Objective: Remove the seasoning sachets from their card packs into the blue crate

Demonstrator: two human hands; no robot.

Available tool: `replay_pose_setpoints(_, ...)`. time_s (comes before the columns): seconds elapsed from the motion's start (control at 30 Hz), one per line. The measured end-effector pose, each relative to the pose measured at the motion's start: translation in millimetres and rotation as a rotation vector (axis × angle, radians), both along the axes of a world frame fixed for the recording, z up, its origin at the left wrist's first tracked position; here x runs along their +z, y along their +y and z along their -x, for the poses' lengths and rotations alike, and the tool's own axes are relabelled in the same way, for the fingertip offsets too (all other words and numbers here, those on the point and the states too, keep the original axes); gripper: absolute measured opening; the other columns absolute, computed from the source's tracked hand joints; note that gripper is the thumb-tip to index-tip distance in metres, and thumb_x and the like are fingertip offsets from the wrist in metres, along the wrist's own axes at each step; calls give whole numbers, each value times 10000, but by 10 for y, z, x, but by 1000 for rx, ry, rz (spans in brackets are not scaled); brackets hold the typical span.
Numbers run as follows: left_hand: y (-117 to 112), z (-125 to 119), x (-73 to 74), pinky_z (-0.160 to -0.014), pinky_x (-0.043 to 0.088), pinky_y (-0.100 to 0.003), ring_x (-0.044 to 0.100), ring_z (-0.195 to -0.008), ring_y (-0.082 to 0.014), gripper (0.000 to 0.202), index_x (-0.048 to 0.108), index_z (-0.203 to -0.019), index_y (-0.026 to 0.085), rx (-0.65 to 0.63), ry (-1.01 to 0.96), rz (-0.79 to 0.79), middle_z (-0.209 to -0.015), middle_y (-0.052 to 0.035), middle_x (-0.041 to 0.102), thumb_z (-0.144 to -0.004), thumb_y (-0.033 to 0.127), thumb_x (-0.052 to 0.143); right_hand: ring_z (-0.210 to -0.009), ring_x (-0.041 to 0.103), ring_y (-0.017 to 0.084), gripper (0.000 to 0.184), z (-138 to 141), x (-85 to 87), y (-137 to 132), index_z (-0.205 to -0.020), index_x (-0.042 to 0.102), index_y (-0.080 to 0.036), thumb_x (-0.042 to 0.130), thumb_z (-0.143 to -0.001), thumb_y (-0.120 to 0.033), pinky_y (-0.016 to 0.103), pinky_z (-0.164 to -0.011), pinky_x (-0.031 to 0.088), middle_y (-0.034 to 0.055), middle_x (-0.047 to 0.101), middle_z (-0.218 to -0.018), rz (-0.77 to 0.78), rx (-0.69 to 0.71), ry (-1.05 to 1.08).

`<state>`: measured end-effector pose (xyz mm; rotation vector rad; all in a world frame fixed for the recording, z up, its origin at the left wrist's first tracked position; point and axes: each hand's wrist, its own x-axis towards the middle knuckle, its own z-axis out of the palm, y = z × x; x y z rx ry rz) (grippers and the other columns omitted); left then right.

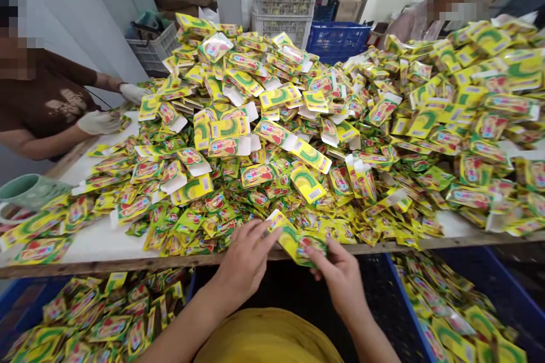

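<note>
In 2 blue crates, yellow-green sachets.

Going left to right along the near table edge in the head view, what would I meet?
Pale green ceramic mug, left hand, yellow-green printed sachet pinched between both hands, right hand, blue plastic crate holding more sachets.

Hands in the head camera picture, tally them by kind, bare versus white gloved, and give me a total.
Bare hands: 2, wearer's left hand and right hand, holding a yellow-green printed packet
White-gloved hands: 2, a co-worker's far hand and near hand
Total: 4
</note>
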<state>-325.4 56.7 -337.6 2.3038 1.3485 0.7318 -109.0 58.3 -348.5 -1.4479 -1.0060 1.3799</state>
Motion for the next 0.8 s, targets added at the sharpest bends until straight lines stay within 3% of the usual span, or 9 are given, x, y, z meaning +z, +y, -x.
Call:
replay_pose_setpoints(0.07, 213, -149, -19, -1070, 251, -559, 285, -1382, -311, 564, 397, -1406, 260, -159, 215, -61, -1498, -102, 372, -885, 45, 417, -528, 517, 115, 288, -311, -58, -14, -813, 656, -161, 727, -738, -429, 209, -428, 408, 20, 623, -707, 6, -53, -57)
replay_pose_setpoints(0.17, 493, -339, -23, -1091, 161, -592, 354, -1338, -307, 370, 504, -1288, 186, -296, 341, -120, -1380, -148, 503, -923, 156, 448, -858, 628, 219, 221, -454, -57, -77, -898, 717, -198, 727, -753, -364, 316, -708, 530, 88, 656, -985, -168, 109, -211)
replay_pose_setpoints(0.23, 617, -401, 40, -1081, 210, -563, 506, -1177, -287, 280, 575, -1154, 157, -363, 349, -91, -1170, -146, 631, -910, 279, 514, -1164, 523, 289, 143, -368, -21, -105, -879, 741, -238, 733, -745, -288, 433, -977, 437, 101, 588, -1223, -370, 229, -377)
replay_pose_setpoints(0.33, 701, -362, 213, -971, 381, -455, 599, -960, -234, 213, 607, -1048, 179, -409, 261, 16, -976, -92, 673, -891, 310, 546, -1254, 456, 276, 200, -172, 7, -59, -946, 742, -271, 654, -790, -183, 461, -1060, 355, 89, 537, -1322, -533, 293, -464)
replay_pose_setpoints(0.4, 690, -285, 319, -929, 430, -397, 601, -999, -219, 251, 582, -1122, 211, -261, 31, 90, -1049, -84, 661, -878, 271, 566, -1131, 555, 250, 209, -72, 3, 3, -975, 738, -262, 657, -795, -192, 411, -993, 433, 92, 619, -1190, -497, 244, -353)
replay_pose_setpoints(0.47, 619, -219, 370, -912, 467, -365, 578, -1096, -227, 495, 485, -1268, 243, -25, -354, 194, -1205, -95, 607, -807, 281, 663, -1014, 610, 247, 188, 11, -7, 50, -932, 751, -252, 736, -744, -260, 391, -936, 476, 76, 677, -1033, -384, 185, -175)
replay_pose_setpoints(0.57, 435, -172, 325, -883, 504, -346, 591, -1105, -249, 689, 433, -1317, 233, 136, -838, 467, -1269, -111, 584, -711, 306, 754, -1035, 608, 274, 230, 109, -30, 73, -916, 761, -248, 775, -706, -341, 430, -973, 454, 70, 696, -1014, -224, 273, 101)
replay_pose_setpoints(0.7, 156, -94, 174, -908, 482, -352, 623, -1022, -231, 360, 570, -1149, 184, 286, -919, 655, -1111, -90, 674, -814, 301, 626, -1166, 541, 298, 242, 66, -29, 99, -918, 769, -243, 765, -712, -370, 429, -1016, 419, 77, 617, -1237, -122, 375, 119)
replay_pose_setpoints(0.8, -45, -23, 109, -927, 460, -347, 615, -1019, -226, 350, 590, -1123, 191, 239, -817, 791, -1071, -65, 683, -778, 228, 637, -1045, 597, 280, 234, 4, 81, 159, -924, 760, -233, 732, -745, -382, 402, -929, 473, 77, 673, -1110, -129, 300, -13)
